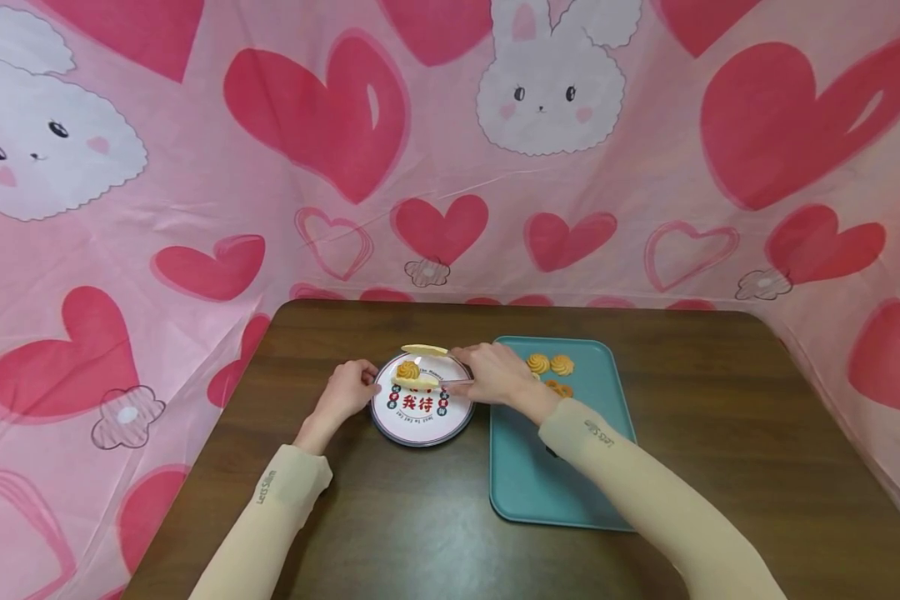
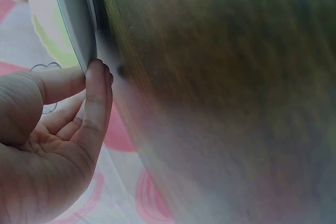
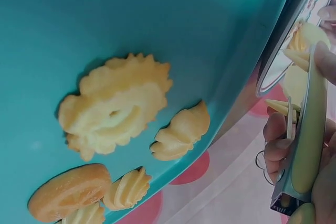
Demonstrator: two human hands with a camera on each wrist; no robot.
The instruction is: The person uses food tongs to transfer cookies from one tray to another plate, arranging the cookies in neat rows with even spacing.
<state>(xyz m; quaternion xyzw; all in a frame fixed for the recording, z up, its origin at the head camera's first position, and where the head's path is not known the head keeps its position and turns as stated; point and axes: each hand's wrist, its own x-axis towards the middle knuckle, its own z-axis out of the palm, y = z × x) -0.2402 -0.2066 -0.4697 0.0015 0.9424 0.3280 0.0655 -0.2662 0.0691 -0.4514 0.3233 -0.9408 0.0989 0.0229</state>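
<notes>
Pinching the plate's rim at nine o'clock was the left hand. A cookie sat at the plate's eleven. From three, the right hand gripped tongs, tips parted near it. Rightward, a tray bore more cookies toward twelve.

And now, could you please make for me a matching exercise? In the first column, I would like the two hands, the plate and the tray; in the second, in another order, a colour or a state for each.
Column one
1. Left hand
2. Tray
3. Right hand
4. Plate

Column two
A. White in the middle, with red characters
B. Holding the tongs
C. Pinching the rim of a dish
D. Teal, with cookies on it

Right pairs: 1-C, 2-D, 3-B, 4-A
</notes>
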